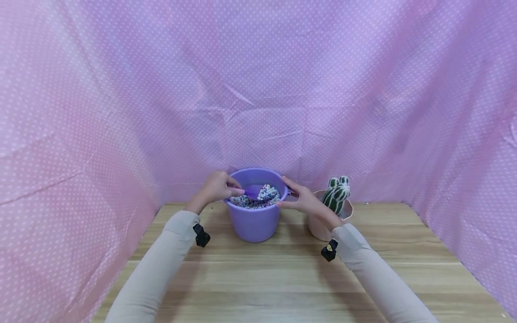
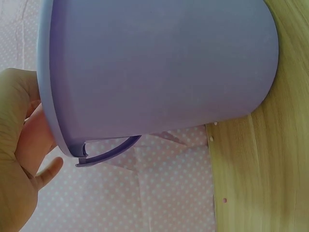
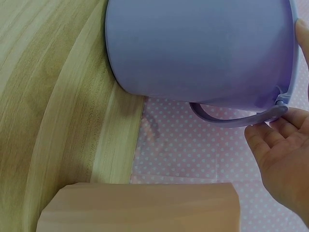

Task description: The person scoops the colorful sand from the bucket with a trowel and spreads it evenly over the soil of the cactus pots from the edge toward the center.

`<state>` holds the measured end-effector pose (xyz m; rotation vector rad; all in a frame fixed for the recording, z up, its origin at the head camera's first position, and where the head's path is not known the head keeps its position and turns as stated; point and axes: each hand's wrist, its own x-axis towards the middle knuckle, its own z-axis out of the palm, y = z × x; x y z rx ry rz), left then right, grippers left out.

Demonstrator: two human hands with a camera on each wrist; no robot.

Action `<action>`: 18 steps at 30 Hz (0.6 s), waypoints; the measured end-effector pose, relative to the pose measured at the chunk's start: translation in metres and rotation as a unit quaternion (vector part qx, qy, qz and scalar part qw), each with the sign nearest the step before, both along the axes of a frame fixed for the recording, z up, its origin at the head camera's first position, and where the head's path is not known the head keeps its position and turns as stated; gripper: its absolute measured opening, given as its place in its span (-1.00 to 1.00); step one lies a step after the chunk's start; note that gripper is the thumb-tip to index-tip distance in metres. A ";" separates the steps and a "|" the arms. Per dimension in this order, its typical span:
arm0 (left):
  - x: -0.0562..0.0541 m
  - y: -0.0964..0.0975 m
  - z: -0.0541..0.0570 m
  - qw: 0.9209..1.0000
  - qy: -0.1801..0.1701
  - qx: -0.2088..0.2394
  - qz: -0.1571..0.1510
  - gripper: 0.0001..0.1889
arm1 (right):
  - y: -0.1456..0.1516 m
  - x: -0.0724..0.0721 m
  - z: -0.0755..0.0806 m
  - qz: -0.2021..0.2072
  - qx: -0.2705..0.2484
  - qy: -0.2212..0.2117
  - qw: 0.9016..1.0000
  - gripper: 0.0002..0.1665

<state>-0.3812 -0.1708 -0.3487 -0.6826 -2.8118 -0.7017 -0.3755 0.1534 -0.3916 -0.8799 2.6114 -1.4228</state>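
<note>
A purple bucket (image 1: 255,224) stands upright at the back of the table, partly filled with small multicoloured pebbles (image 1: 250,204). Inside its mouth, my left hand (image 1: 218,186) pinches a purple scoop (image 1: 252,191) whose blade carries a heap of these pebbles; its handle is hidden in the fingers. In the left wrist view the fingers reach over the rim and the bucket's wall covers the scoop. My right hand (image 1: 303,202) holds the bucket's right side, thumb at the near rim and fingers by the hinge of the hanging bail handle (image 3: 231,121).
Right of the bucket, beneath my right forearm, stands a pale pink pot (image 1: 319,229) with a green-and-white knitted cactus (image 1: 336,197). A few stray pebbles (image 2: 225,200) lie on the wooden table (image 1: 258,278). Pink dotted cloth (image 1: 258,89) hangs behind and at both sides.
</note>
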 end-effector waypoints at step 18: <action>0.011 -0.004 -0.004 0.999 0.042 0.011 -0.011 -0.76 | -0.002 0.004 0.001 0.001 -0.010 0.000 1.000 0.13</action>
